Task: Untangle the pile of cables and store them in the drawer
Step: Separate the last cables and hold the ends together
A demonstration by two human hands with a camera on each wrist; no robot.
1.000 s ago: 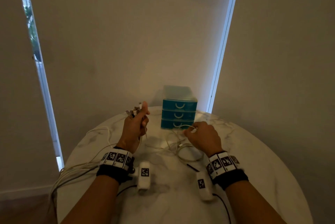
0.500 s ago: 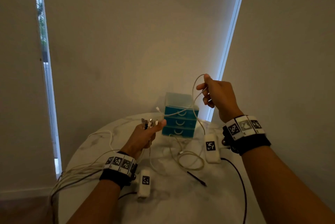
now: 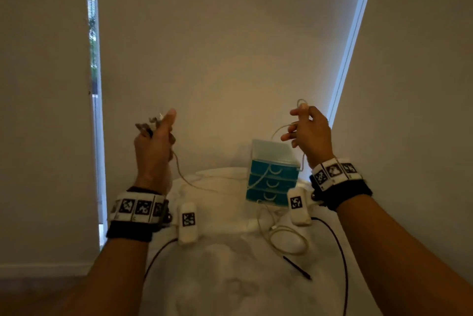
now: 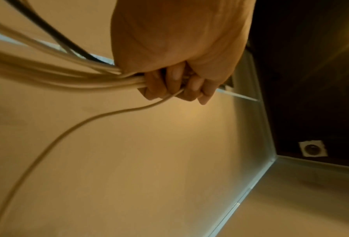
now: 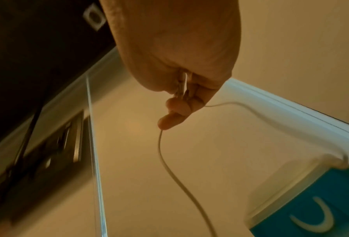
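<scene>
Both hands are raised above a round marble worktop [image 3: 230, 277] in a dim room. The left hand [image 3: 153, 146] is holding a bundle of cables [image 4: 54, 75] in a closed grip, fingers [image 4: 169, 83] curled round the cream strands with one dark lead among them; several connector ends [image 3: 148, 125] are sticking up past the thumb. From the wrist view the bundle is running off to the left of the fist, and one thin cream cable [image 3: 186, 177] is drooping away from it toward the worktop.

The right hand [image 3: 308, 133] is pinching a thin cream cable [image 5: 169, 163] between thumb and fingertips, a small loop standing above the pinch. That strand is hanging down in front of a small teal drawer unit [image 3: 272, 180], crossing its upper drawer fronts. The unit is standing at the far edge of the worktop, all three drawers appearing closed.

On the worktop just in front of the unit, a loose coil of cream cable [image 3: 284, 239] is lying, with a short black lead [image 3: 297, 268] beside it. Whether the hanging strand joins that coil cannot be told. Marker-printed wristbands and white sensor pods are strapped to both wrists, black wires trailing from them.
</scene>
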